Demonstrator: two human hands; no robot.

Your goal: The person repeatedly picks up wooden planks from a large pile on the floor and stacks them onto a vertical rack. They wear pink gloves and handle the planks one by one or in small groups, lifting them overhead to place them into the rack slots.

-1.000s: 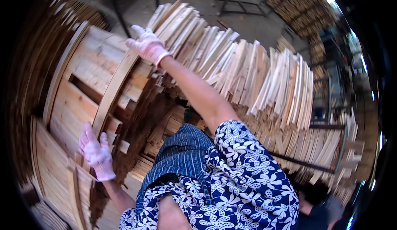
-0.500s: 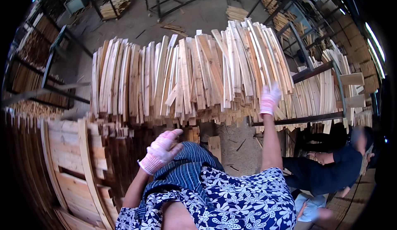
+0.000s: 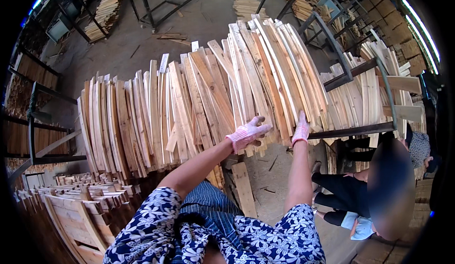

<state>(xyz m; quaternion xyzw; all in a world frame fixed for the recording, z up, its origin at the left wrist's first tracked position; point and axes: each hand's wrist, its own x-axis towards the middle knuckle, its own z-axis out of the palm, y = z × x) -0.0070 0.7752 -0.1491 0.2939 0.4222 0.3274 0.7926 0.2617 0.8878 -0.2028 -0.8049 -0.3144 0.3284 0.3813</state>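
A wide stack of wooden slats (image 3: 128,121) lies crosswise before me, the near ends facing me. Both my hands wear pale pink knit gloves. My left hand (image 3: 249,133) is at the near ends right of the stack's middle, its fingers apart and nothing seen in them. To its right, my right hand (image 3: 301,130) rests against the near ends by the stack's right end, with its fingers stretched out along the slats. Whether it presses on a slat is hard to see. One slat (image 3: 208,84) lies slanted across the others.
A dark metal frame (image 3: 355,130) holding more slats stands on the right. A co-worker (image 3: 348,188) is at the lower right, with other people beyond. Wooden boards are piled at the lower left (image 3: 71,216). Metal racks (image 3: 163,10) stand on the far floor.
My left hand has moved from near my lap up and right to the slat ends. My right hand has drawn back slightly toward me. The view has turned and shifted.
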